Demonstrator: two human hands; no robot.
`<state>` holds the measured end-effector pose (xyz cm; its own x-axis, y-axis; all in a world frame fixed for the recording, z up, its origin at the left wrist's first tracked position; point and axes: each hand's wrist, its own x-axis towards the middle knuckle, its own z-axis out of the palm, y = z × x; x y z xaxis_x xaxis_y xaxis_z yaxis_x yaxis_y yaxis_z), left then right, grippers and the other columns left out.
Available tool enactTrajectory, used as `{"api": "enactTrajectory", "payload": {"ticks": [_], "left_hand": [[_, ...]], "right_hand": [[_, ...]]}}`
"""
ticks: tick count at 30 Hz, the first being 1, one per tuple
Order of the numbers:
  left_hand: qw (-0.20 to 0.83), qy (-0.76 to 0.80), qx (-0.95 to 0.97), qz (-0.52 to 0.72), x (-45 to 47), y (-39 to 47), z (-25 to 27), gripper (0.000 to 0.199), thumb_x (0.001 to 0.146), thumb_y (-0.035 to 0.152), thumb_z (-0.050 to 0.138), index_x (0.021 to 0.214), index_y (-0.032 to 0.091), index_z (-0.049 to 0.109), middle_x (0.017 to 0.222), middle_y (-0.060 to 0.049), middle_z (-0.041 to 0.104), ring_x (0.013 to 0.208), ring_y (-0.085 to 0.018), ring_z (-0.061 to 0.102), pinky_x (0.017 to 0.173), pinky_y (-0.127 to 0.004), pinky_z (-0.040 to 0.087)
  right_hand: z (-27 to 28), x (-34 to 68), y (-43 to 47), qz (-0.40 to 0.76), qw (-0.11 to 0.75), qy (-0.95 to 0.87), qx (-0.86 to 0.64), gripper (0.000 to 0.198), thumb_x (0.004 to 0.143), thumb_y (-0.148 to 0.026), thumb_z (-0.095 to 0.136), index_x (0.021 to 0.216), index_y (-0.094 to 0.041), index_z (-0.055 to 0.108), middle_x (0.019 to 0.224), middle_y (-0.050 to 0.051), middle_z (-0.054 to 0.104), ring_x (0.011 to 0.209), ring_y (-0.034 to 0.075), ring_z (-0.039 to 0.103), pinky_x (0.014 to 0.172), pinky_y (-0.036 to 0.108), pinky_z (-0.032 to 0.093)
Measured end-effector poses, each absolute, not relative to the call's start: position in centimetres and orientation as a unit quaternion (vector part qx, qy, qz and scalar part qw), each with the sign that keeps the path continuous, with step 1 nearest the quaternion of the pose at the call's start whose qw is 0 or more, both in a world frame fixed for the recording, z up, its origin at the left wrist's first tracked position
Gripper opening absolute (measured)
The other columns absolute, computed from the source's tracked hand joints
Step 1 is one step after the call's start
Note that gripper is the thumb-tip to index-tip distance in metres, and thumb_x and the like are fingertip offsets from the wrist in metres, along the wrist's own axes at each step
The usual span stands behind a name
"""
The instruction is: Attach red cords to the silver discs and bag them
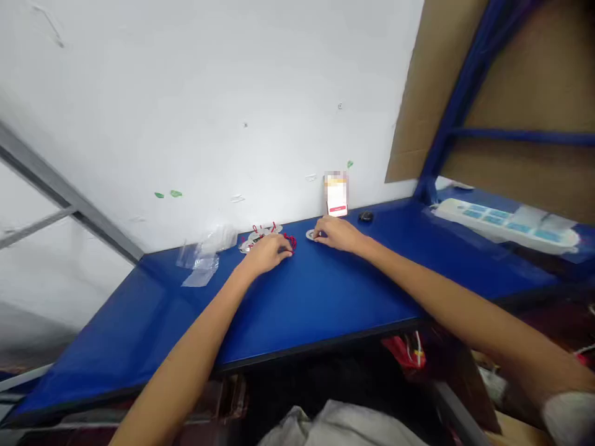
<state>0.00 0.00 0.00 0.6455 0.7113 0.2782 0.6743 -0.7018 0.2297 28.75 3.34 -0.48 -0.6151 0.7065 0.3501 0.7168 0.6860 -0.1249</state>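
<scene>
My left hand (267, 254) is at the back of the blue table, its fingers curled and pinched at a bunch of red cord (291, 241). Close behind and beside it lie several round, silvery-white discs (253, 236) with red cord loops, partly covered by the hand. To the right, my right hand (338, 233) has its thumb and fingers closed on the edge of another round whitish disc (309, 235), at the tabletop. The fingertips hide much of that disc.
Clear plastic bags (202, 269) lie left of the discs. A phone (337, 195) with a lit screen leans against the white wall (279, 93). A small black object (365, 216) sits right of it. A white power strip (506, 226) lies at the far right, near a blue metal frame (465, 99).
</scene>
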Motion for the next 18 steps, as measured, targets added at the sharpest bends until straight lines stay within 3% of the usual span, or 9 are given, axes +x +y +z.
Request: {"api": "enactTrajectory", "payload": {"ticks": [4,8,13,18], "left_hand": [[0.060,0.394,0.900,0.179,0.0,-0.1,-0.4,0.010,0.097,0.022,0.066,0.093,0.021,0.075,0.094,-0.005,0.074,0.090,-0.022,0.068,0.086,-0.035,0.051],[0.052,0.372,0.904,0.205,0.2,-0.5,-0.4,0.013,0.101,0.023,0.057,0.098,0.022,0.069,0.097,-0.006,0.073,0.092,-0.023,0.067,0.086,-0.036,0.050],[0.104,0.412,0.864,0.268,0.7,-1.1,0.2,0.015,0.106,0.025,0.049,0.108,0.022,0.063,0.091,-0.004,0.074,0.080,-0.021,0.069,0.076,-0.033,0.049],[0.073,0.425,0.849,0.305,0.6,-1.2,0.8,0.010,0.100,0.023,0.060,0.097,0.021,0.069,0.093,-0.004,0.077,0.080,-0.021,0.067,0.076,-0.033,0.049]], "right_hand": [[-0.3,28.9,3.2,0.012,0.202,-0.897,-0.392,0.011,0.098,-0.019,0.071,0.106,-0.020,0.078,0.108,0.009,0.078,0.106,0.025,0.070,0.090,0.032,0.051],[-0.5,29.0,3.2,0.000,0.196,-0.907,-0.373,0.021,0.097,-0.018,0.072,0.117,-0.021,0.079,0.118,0.011,0.076,0.112,0.027,0.069,0.094,0.034,0.052],[-0.4,28.9,3.3,-0.029,0.177,-0.918,-0.355,0.014,0.099,-0.017,0.068,0.101,-0.019,0.082,0.108,0.011,0.077,0.108,0.029,0.069,0.090,0.036,0.051],[-0.2,28.9,3.2,-0.025,0.200,-0.905,-0.374,0.006,0.098,-0.020,0.072,0.097,-0.019,0.078,0.103,0.009,0.077,0.101,0.026,0.069,0.082,0.033,0.049]]}}
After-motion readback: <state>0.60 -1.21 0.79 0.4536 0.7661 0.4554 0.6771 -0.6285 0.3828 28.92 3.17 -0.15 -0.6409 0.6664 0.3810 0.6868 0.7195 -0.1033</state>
